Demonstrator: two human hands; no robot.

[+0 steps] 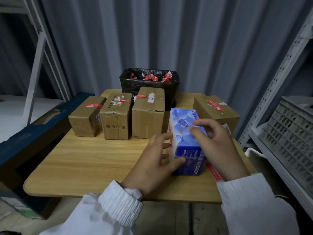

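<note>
Along the left edge of the scene runs a dark blue beam, beside the wooden table. On the far half of the table three taped cartons stand in a row, close together: a small cardboard box, a middle cardboard box and a tall cardboard box. Behind the tall one sits a black bin bag holding red tape scraps.

At the near right of the table lies the blue box, its length running near to far (white on its left side, blue on top). The left hand holds its near left corner: the thumb presses on the near end face, and the fingers, spread apart, lie against the white side. The right hand comes over the box's right edge with its fingers curled onto the top face, index and thumb tips close together there. Both wrists wear white sleeves.

A red-printed strip shows under the right hand. Farther right, at the table's far corner, sits another cardboard box. A grey crate rests on the shelving at the right.
</note>
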